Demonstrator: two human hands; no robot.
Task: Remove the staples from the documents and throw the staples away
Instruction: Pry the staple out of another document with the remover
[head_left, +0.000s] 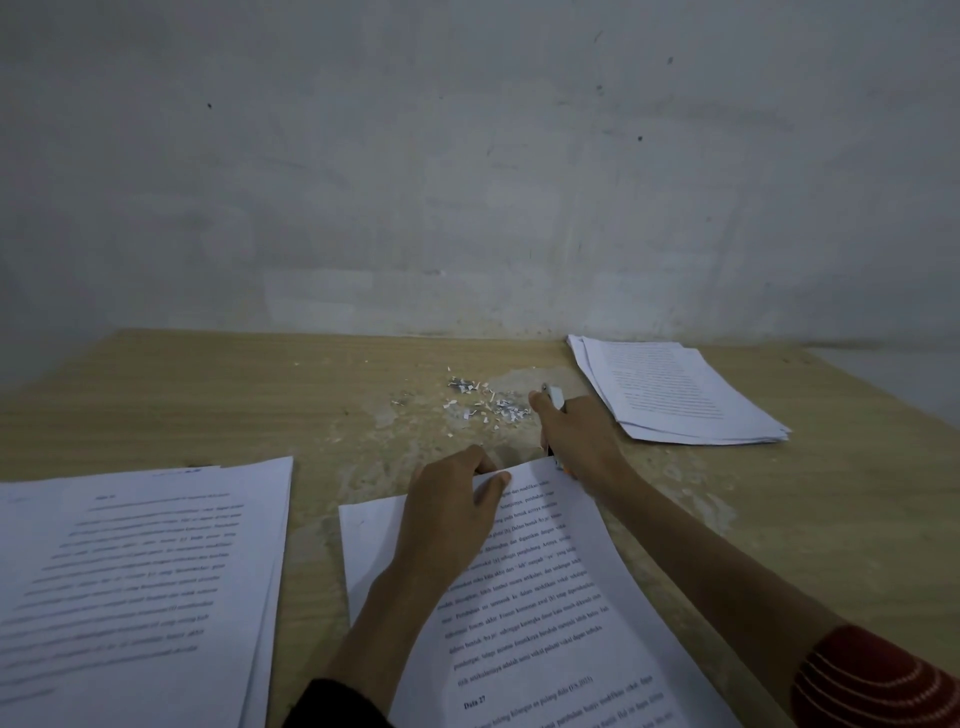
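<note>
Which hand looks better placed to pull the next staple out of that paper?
Probably the right hand: it grips the tool at the top corner of the document, while the left hand pinches that corner.

Study corner: desk, printed papers, bare wall.

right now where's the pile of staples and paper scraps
Head view: the scrap pile lies on the table toward the wall, just left of the right hand; the far paper stack sits further right.
</note>
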